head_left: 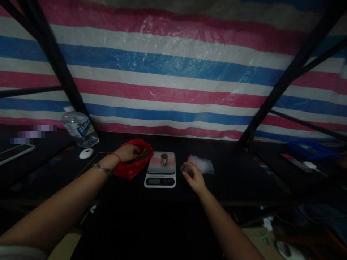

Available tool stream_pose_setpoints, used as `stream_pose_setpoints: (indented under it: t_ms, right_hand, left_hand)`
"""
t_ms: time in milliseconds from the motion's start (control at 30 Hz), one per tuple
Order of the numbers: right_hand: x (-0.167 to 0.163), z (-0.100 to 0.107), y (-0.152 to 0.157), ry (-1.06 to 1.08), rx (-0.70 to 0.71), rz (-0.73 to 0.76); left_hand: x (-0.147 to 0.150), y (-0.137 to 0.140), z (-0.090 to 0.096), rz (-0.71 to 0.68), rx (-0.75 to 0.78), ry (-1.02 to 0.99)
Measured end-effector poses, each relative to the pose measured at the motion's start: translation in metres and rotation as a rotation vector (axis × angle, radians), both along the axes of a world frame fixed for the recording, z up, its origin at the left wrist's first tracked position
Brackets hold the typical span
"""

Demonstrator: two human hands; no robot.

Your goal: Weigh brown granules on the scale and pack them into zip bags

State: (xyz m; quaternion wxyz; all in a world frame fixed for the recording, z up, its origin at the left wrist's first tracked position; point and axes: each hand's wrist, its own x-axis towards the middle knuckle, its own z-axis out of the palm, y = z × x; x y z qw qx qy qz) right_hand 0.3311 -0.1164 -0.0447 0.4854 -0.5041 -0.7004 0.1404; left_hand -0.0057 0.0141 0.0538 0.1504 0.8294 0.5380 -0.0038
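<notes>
A red plastic bag [131, 169] lies open on the black table, with small brown pieces [143, 153] heaped inside. My left hand [128, 153] reaches into it, its fingers curled together at the pieces and the fingertips partly hidden. Just right of the bag is a white kitchen scale [159, 169]. On its plate stands a small metal cup [164, 160] holding some brown bits. My right hand [194, 177] is closed with thumb and fingers around a small clear plastic bag [185, 168], to the right of the scale.
A stack of clear plastic bags [204, 165] lies beyond my right hand. At the left are a large clear bottle [81, 128], a white computer mouse [86, 153] and a phone [16, 153]. A blue tray [306, 150] sits far right. Black frame posts [273, 97] and striped sheeting stand behind.
</notes>
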Motion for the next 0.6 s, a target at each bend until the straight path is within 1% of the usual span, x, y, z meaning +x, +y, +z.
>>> stream_pose_setpoints:
  t_ms: [100,367,467,600]
  right_hand:
    - [0.0,-0.001,0.0,-0.005,0.004,-0.001]
    - [0.001,-0.002,0.001,-0.006,0.009,0.003]
    - [0.001,-0.002,0.001,-0.005,0.008,0.006]
    - [0.0,-0.001,0.001,0.004,-0.004,0.007]
  left_hand:
    - [-0.002,-0.001,-0.003,-0.028,-0.057,0.076]
    - [0.005,0.001,-0.014,-0.031,-0.029,0.078]
    - [0.006,0.001,-0.013,-0.012,-0.024,0.077]
    - [0.005,-0.001,-0.007,0.011,-0.033,0.079]
